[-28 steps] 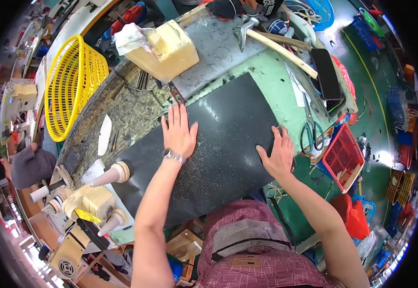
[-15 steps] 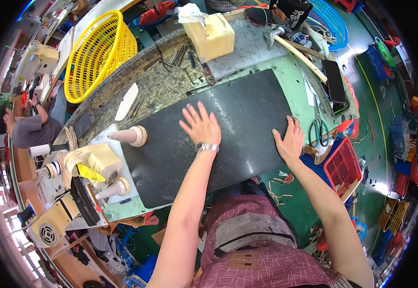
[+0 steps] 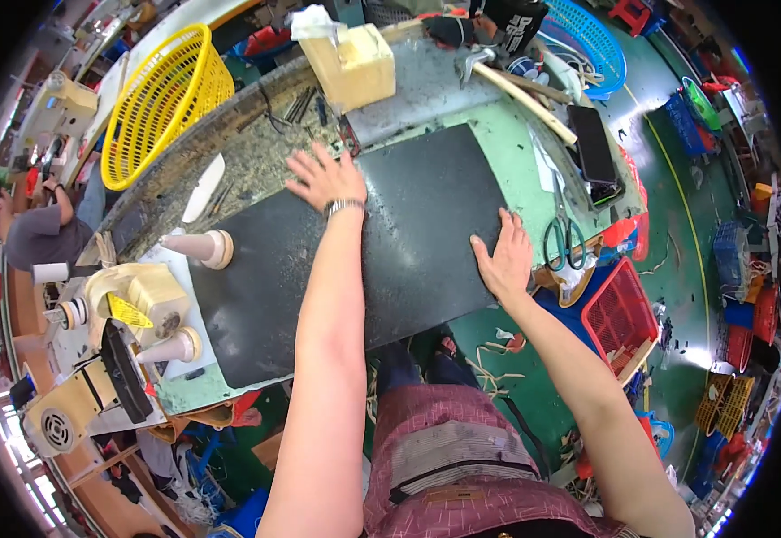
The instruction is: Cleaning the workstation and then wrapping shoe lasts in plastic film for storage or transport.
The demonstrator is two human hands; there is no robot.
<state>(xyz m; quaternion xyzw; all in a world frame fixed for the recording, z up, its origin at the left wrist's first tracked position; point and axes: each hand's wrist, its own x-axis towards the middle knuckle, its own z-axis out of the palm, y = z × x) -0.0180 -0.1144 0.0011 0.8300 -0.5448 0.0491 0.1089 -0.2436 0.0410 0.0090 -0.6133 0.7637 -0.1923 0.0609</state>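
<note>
A large black sheet (image 3: pixel 408 242) lies flat across the work table. My left hand (image 3: pixel 328 182) rests on its far edge, fingers spread and palm down, with nothing held. At the sheet's right edge lies my right hand (image 3: pixel 505 255), also flat, its thumb apart from the fingers. Beyond my right hand are dark-handled scissors (image 3: pixel 564 242). A cone-shaped piece (image 3: pixel 200 247) with a pale round base lies at the sheet's left edge, and a similar cone (image 3: pixel 172 346) sits nearer me.
At the back stand a pale yellow block (image 3: pixel 355 70) and a yellow basket (image 3: pixel 162 108). A hammer (image 3: pixel 525 99) and a black phone (image 3: pixel 593 148) lie at the table's right. A red basket (image 3: pixel 622 314) sits below that edge. Another person (image 3: pixel 41 229) is at the far left.
My left hand has slid from the middle of the sheet to its far edge. My right hand stays at the right edge. The whole view has shifted a little.
</note>
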